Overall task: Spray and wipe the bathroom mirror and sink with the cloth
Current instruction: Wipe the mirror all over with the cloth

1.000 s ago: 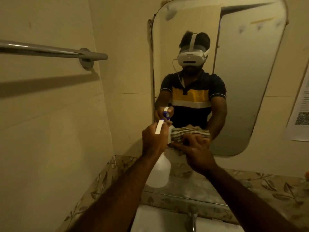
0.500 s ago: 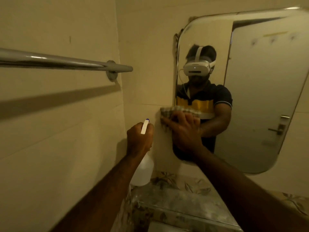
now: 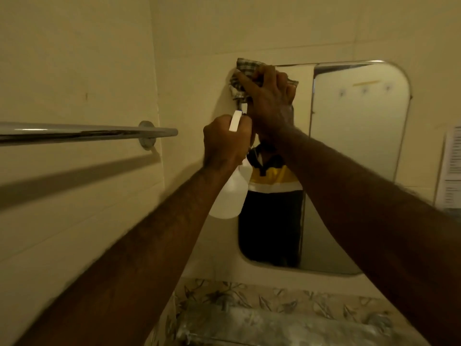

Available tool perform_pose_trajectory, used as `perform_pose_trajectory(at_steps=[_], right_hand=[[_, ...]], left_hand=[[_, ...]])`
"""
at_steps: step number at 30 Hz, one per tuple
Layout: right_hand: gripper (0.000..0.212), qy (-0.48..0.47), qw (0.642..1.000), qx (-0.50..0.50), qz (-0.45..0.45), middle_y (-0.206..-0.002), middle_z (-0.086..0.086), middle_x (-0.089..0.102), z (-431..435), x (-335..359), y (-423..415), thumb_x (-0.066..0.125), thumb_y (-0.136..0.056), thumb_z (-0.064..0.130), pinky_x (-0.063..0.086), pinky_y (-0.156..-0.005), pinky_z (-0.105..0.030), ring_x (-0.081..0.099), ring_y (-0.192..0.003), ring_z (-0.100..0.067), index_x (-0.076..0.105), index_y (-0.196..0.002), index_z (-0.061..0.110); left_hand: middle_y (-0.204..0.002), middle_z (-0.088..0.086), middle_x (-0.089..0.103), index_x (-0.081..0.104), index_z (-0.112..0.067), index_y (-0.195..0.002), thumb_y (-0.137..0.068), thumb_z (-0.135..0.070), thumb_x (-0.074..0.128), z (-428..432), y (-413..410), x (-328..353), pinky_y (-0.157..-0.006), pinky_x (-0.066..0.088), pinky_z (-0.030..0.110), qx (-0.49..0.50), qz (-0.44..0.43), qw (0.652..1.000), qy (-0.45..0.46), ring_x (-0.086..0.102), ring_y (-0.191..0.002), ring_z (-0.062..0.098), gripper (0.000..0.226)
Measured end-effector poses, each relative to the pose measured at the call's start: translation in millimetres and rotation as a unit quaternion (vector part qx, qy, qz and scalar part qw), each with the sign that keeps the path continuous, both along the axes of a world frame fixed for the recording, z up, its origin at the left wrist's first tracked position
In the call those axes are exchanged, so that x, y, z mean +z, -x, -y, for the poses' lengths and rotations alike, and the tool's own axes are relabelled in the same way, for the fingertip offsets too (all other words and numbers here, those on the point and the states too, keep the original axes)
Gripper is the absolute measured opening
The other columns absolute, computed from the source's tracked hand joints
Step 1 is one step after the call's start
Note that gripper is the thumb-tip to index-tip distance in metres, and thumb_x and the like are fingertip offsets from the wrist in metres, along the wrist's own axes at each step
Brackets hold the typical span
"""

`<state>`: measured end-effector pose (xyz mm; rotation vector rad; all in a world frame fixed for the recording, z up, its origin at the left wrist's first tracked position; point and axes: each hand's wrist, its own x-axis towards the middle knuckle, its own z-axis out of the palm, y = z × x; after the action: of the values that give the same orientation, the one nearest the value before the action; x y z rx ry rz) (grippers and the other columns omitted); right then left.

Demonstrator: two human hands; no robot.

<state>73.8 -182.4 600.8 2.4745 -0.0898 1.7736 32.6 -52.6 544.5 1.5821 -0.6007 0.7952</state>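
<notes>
The wall mirror (image 3: 354,151) with rounded corners fills the right half of the view. My right hand (image 3: 268,101) presses a checked cloth (image 3: 245,71) against the mirror's top left corner. My left hand (image 3: 225,143) is just below it, shut on a white translucent spray bottle (image 3: 230,196) whose white nozzle top pokes above my knuckles. The bottle hangs in front of the mirror's left edge. The sink is out of view below.
A chrome towel bar (image 3: 87,133) juts from the left wall at hand height. A glass shelf (image 3: 274,323) with a leaf-patterned tile border runs under the mirror. A printed paper notice (image 3: 452,168) hangs on the wall at the right.
My right hand has carried the cloth up the mirror's left side to the top corner. My left hand with the bottle rose and moved right. The view tilted upward.
</notes>
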Motion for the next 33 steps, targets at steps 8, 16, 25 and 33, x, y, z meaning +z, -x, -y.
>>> perform_pose_trajectory(at_steps=[8,16,25,33], right_hand=[[0.067,-0.107,0.989,-0.03,0.101,-0.149,-0.015,0.038,91,-4,59,0.052,-0.092,0.031,0.031,-0.11,-0.055,0.036,-0.135,-0.036,0.033,-0.156,0.041],[0.066,-0.182,0.973,-0.067,0.122,-0.144,-0.013,0.039,172,-23,113,0.048,-0.093,0.036,0.032,-0.109,-0.052,0.037,-0.131,-0.035,0.03,-0.155,0.047],[0.064,-0.196,0.977,-0.025,0.075,-0.148,-0.014,0.037,189,-104,137,0.05,-0.09,0.036,0.028,-0.113,-0.058,0.033,-0.135,-0.038,0.036,-0.152,0.048],[0.07,-0.133,0.986,-0.071,-0.068,-0.132,-0.015,0.04,183,-276,146,0.068,-0.092,0.033,0.039,-0.1,-0.058,0.036,-0.12,-0.04,0.037,-0.153,0.044]], left_hand=[[-0.07,0.005,0.07,0.07,-0.009,-0.087,-0.095,-0.031,0.056,64,31,-4,-0.056,0.062,0.038,-0.065,0.009,0.998,-0.008,0.069,-0.059,0.016,0.027],[-0.08,0.009,0.069,0.063,-0.014,-0.093,-0.096,-0.032,0.056,119,55,-25,-0.064,0.062,0.044,-0.077,-0.008,0.997,-0.029,0.07,-0.068,0.022,0.02],[-0.073,0.007,0.066,0.062,-0.008,-0.091,-0.098,-0.029,0.054,119,65,-89,-0.041,0.052,0.021,-0.083,-0.026,0.995,-0.052,0.062,-0.049,0.013,0.024],[-0.065,0.004,0.063,0.062,-0.018,-0.086,-0.099,-0.031,0.053,91,64,-184,-0.036,0.046,0.019,-0.102,-0.14,0.982,-0.081,0.057,-0.042,0.01,0.021]])
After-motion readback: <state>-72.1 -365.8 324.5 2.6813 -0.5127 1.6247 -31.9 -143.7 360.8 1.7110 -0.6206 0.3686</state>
